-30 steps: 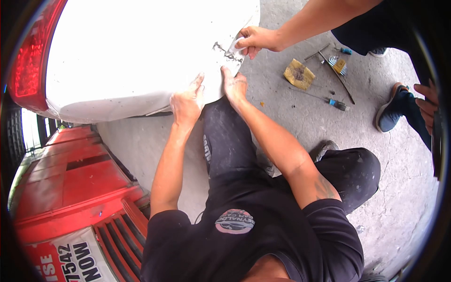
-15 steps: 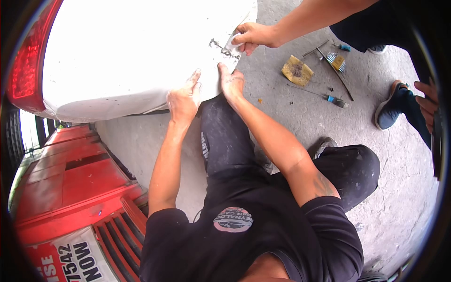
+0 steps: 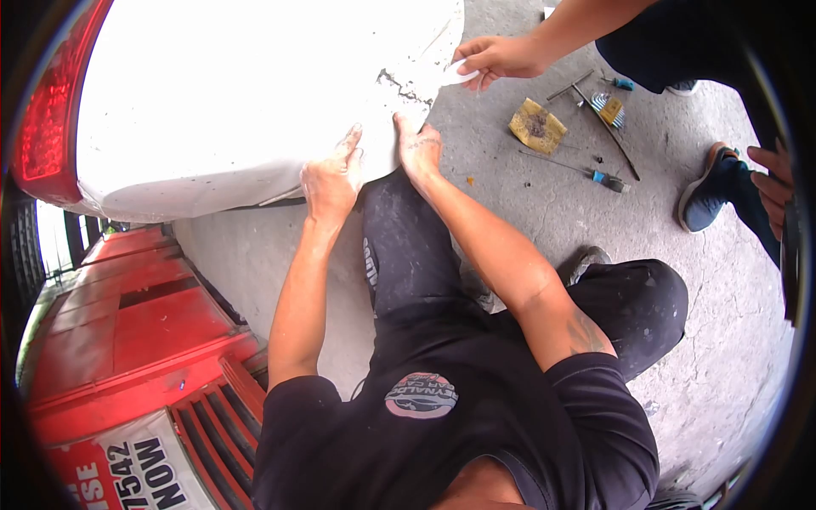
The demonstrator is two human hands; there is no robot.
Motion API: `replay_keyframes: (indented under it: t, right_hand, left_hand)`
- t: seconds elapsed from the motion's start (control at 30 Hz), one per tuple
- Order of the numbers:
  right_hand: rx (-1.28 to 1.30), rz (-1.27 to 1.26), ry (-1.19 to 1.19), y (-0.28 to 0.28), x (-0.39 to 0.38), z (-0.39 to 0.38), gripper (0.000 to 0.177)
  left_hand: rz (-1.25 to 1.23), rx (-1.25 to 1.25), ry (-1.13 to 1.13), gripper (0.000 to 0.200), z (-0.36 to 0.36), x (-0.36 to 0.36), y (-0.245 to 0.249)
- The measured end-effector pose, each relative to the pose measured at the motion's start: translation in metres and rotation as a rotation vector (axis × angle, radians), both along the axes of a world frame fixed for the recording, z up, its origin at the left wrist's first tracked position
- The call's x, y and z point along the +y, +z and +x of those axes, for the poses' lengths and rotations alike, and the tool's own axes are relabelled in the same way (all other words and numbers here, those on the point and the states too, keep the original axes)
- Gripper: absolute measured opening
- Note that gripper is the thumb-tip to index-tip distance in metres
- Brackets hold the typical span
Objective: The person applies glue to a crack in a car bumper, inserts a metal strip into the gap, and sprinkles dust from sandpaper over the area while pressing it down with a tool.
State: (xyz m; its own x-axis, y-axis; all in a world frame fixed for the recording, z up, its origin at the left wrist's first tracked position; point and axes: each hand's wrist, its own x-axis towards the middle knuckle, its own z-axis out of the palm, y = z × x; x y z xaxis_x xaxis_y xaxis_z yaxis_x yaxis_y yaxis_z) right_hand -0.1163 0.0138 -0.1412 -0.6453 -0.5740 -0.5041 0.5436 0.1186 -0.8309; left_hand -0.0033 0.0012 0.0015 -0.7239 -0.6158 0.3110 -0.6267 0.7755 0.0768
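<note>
The white car bumper point(image 3: 238, 110) fills the upper left of the view, with dark chipped paint near its right corner. My left hand point(image 3: 333, 183) grips its lower edge, thumb on top and fingers curled beneath. Further right, my right hand point(image 3: 419, 151) clasps the same edge close to the corner, its thumb just below the chipped patch point(image 3: 404, 87). The fingertips of both hands are hidden under the bumper. Beside the corner, another person's hand point(image 3: 501, 59) holds a thin white piece point(image 3: 456, 75) that overlaps the bumper's edge in this view.
On the concrete floor to the right lie a yellow sandpaper piece point(image 3: 538, 127), a blue-handled screwdriver point(image 3: 608, 181), a hex key set point(image 3: 609, 110) and a T-shaped metal bar point(image 3: 605, 127). A person's shoe point(image 3: 705, 189) stands beyond them. A red structure point(image 3: 144, 314) is at the left.
The other person's hand has moved right, away from the chipped patch, with the white piece still in it. Both my hands stay in place on the bumper.
</note>
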Motion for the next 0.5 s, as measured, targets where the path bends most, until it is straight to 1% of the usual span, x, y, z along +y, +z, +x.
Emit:
replay_keyframes:
  t: [0.17,0.23,0.5]
  right_hand:
    - [0.032,0.027,-0.002,0.0009,0.0003,-0.0007,0.065]
    - [0.049,0.064,0.019,0.0038,0.0020,-0.0015,0.065]
    - [0.037,0.047,0.015,0.0056,0.0034,-0.0017,0.065]
  left_hand:
    - [-0.004,-0.013,0.005,0.036,0.0006,-0.0013,-0.0006]
    - [-0.021,0.000,-0.026,0.036,0.0015,-0.0023,-0.0013]
    - [-0.008,0.016,-0.038,0.037,0.0005,-0.0013,0.0006]
